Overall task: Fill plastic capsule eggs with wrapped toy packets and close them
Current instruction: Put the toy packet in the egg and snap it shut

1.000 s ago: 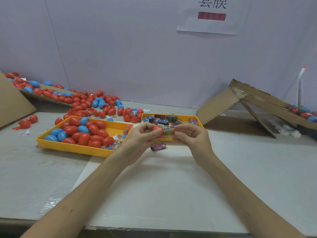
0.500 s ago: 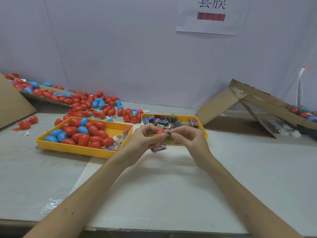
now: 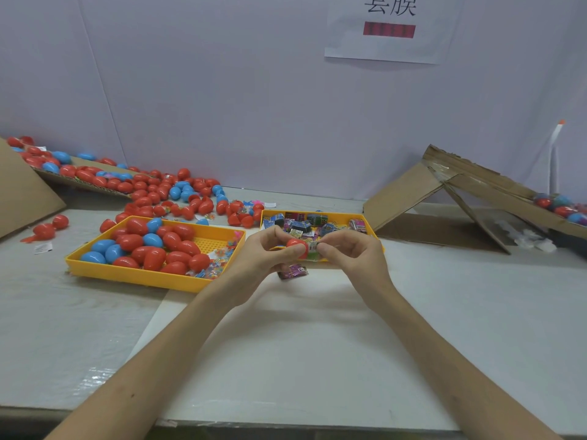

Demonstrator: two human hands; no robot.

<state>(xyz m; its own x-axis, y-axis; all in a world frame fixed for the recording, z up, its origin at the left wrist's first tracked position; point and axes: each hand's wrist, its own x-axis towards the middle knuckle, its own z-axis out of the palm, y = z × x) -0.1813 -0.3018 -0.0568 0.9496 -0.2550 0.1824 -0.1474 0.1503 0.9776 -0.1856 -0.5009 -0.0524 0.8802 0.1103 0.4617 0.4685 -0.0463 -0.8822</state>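
A pale worktable [image 3: 317, 360] runs up to a plain white wall that carries a paper sign [image 3: 389, 27]. Above the table's middle, just in front of the trays, the left hand [image 3: 266, 252] curls thumb and fingers round a red capsule half [image 3: 297, 246]. The right hand [image 3: 352, 254] pinches a green wrapped packet [image 3: 313, 254] at that half's open mouth; how far in it sits cannot be told. Just below the hands a purple packet [image 3: 293, 270] lies on the table.

Behind the hands is a yellow tray of packets [image 3: 370, 228], its near rim partly hidden by them. To the left is a second yellow tray [image 3: 139, 276] holding red and blue eggs. Loose eggs [image 3: 165, 192] spread behind it toward the wall. A folded cardboard sheet [image 3: 403, 198] stands to the right. The bare tabletop stretches from the hands to the near edge.
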